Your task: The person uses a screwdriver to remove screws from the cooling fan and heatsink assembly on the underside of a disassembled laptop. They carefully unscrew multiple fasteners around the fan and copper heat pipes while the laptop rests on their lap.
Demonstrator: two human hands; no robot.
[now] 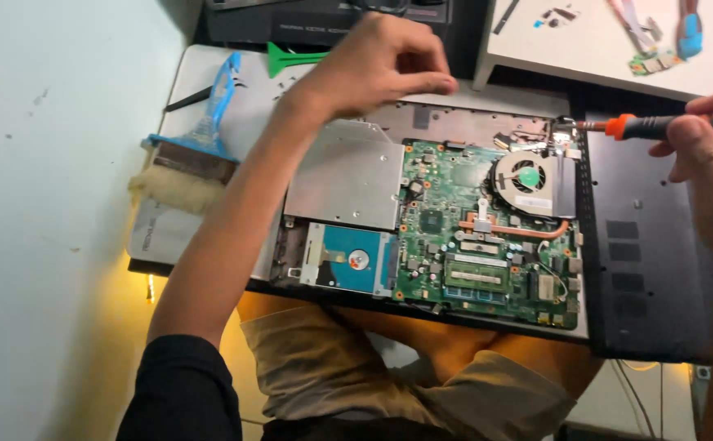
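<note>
An opened laptop (pixel 487 122) lies before me with its green circuit board (pixel 446 229), round cooling fan (pixel 526 176), silver optical drive (pixel 348 175) and blue-labelled hard drive (pixel 348 260) exposed. My left hand (pixel 381 61) hovers over the laptop's far edge, fingers pinched together; whether anything small sits between them I cannot tell. My right hand (pixel 704 155) grips a black and orange screwdriver (pixel 659 125), its tip at the laptop's top right corner beside the fan.
A dark bottom cover (pixel 642 269) lies right of the laptop. A blue-handled brush (pixel 193 155) and a green pry tool (pixel 291 59) rest at the left back. A white board (pixel 601 41) with small parts stands at the back right.
</note>
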